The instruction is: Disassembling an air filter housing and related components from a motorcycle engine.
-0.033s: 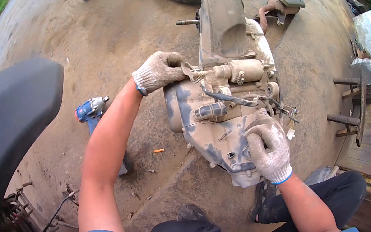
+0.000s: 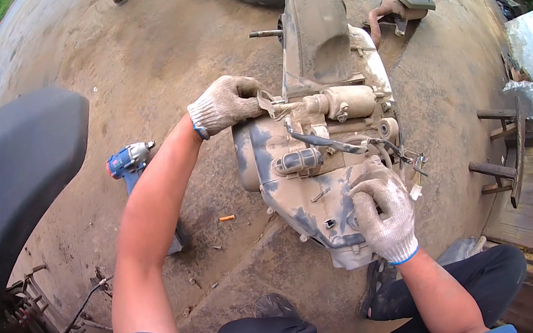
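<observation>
Almost nothing has changed: the view has slipped slightly, both hands keep their places at the mud-caked grey engine casing (image 2: pixel 336 180), and the work seems unadvanced. The gloved left hand (image 2: pixel 224 104), at the casing's ten o'clock, pinches a flat dirt-brown tab (image 2: pixel 267 103) at its three o'clock. The gloved right hand (image 2: pixel 387 214), at the casing's five o'clock, curls near a black cable (image 2: pixel 339 145); I cannot tell whether it grips anything.

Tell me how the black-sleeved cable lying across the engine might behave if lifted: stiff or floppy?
The black-sleeved cable would probably flex but resist slightly, as it lies in a smooth, shallow bend. Dirt coating the engine suggests a gritty rather than slippery feel. The thin wires splaying at the engine's right edge look floppier and might snag.
</observation>
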The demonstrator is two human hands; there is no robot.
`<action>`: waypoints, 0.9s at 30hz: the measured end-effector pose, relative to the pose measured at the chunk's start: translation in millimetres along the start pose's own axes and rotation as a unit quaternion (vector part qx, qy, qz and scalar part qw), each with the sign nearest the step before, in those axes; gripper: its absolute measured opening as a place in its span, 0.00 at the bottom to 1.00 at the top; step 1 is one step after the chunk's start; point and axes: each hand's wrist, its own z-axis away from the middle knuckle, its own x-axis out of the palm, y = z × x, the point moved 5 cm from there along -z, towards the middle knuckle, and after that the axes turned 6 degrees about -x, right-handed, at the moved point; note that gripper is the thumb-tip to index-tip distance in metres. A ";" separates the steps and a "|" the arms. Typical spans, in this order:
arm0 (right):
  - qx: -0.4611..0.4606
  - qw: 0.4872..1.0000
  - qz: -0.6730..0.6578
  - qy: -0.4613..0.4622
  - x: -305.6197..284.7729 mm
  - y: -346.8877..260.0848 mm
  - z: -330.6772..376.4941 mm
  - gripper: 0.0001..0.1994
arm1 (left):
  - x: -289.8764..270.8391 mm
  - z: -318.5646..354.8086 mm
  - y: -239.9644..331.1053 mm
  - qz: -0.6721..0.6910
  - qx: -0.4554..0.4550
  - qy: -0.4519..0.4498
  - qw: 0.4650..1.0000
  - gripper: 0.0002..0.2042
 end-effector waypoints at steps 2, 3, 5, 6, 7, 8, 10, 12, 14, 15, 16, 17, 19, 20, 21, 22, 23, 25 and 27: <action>0.009 1.000 0.007 0.000 -3.9 -1.9 2.2 0.01 | 0.9 -1.4 7.6 -0.017 0.006 -0.006 1.000 0.12; 0.019 1.000 -0.008 0.006 -5.4 0.3 1.6 0.01 | 1.1 -1.2 11.7 -0.023 0.014 0.004 1.000 0.12; 0.014 1.000 -0.016 -0.006 -10.1 -1.2 0.7 0.02 | 8.0 1.0 4.3 -0.001 0.000 0.016 1.000 0.12; 0.032 0.997 -0.073 -0.019 -14.0 0.0 -3.0 0.05 | 4.0 1.9 -3.4 -0.029 0.047 0.027 0.998 0.12; 0.012 0.995 -0.099 0.020 -23.4 -3.8 -14.3 0.06 | 6.4 2.4 -4.4 -0.004 0.029 0.024 0.999 0.12; -0.005 0.990 -0.129 0.052 -32.0 -5.9 -24.2 0.08 | 10.3 4.2 -7.2 0.026 0.005 0.022 0.999 0.12; 0.015 0.986 -0.149 0.079 -38.9 3.9 -83.6 0.19 | 6.0 12.9 -4.8 0.061 0.033 0.029 0.997 0.12; 0.033 0.990 -0.111 0.080 -31.6 43.8 -165.3 0.46 | 5.3 16.5 -11.9 0.084 0.024 0.041 0.995 0.10; 0.170 0.970 -0.166 0.054 -3.9 118.5 -222.0 0.53 | 11.8 7.7 -7.0 0.077 0.029 0.042 0.996 0.10; 0.187 0.961 -0.203 0.017 7.2 161.4 -245.1 0.52 | 15.0 -1.0 -0.8 0.066 0.025 0.043 0.997 0.09; 0.205 0.947 -0.245 -0.025 16.3 188.7 -258.5 0.51 | 16.2 -6.4 5.5 0.068 0.033 0.044 0.996 0.09; 0.202 0.946 -0.250 -0.036 28.8 179.3 -260.7 0.51 | 13.1 1.3 4.4 0.046 0.039 0.059 0.996 0.09; 0.255 0.913 -0.320 0.000 43.5 169.5 -259.3 0.49 | 9.0 7.4 7.7 -0.022 0.055 0.077 0.995 0.10; 0.254 0.912 -0.323 -0.006 45.5 159.0 -260.3 0.49 | 3.4 14.0 3.1 -0.022 0.050 0.082 0.995 0.10; 0.203 0.894 -0.397 0.034 39.9 144.8 -265.3 0.48 | -4.7 18.5 -8.2 0.100 0.011 0.110 0.989 0.10; 0.151 0.867 -0.469 0.074 32.0 131.3 -270.5 0.46 | -11.9 21.9 -19.0 0.219 -0.028 0.137 0.966 0.10; 0.132 0.888 -0.431 0.092 22.3 114.2 -281.6 0.40 | -20.2 25.6 -11.5 0.235 -0.014 0.150 0.960 0.12; 0.119 0.893 -0.421 0.102 1.2 67.6 -307.8 0.31 | -27.6 31.4 8.9 0.236 0.047 0.160 0.957 0.09; 0.118 0.871 -0.468 0.087 -1.1 33.8 -316.8 0.28 | -37.2 42.5 26.5 0.350 0.124 0.188 0.909 0.08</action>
